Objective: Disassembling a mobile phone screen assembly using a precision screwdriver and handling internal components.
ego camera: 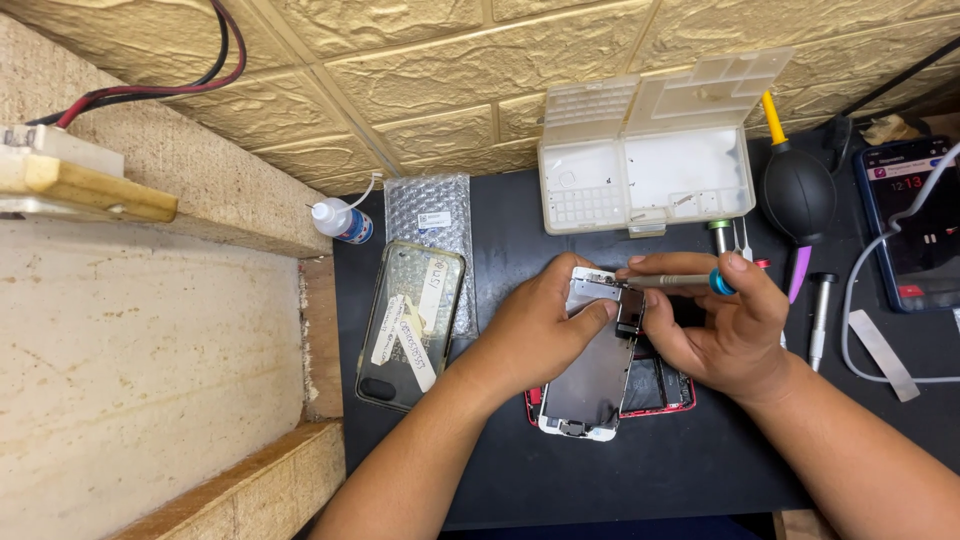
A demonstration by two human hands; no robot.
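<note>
An opened phone lies on the black mat (620, 470): its white-framed screen panel (592, 385) is lifted over the red phone body (665, 395). My left hand (535, 325) grips the top of the screen panel, thumb on its metal backing. My right hand (725, 325) holds a small screwdriver (680, 281) with a blue collar, its tip touching the panel's top edge near a small black part (630, 312).
A clear phone case (410, 325) with paper labels lies at left, beside a bubble-wrap pouch (430, 210) and a small white bottle (340, 220). A white parts organiser (650, 160) stands open behind. A black air blower (797, 185), spare screwdrivers (820, 315) and a lit phone (915, 225) sit at right.
</note>
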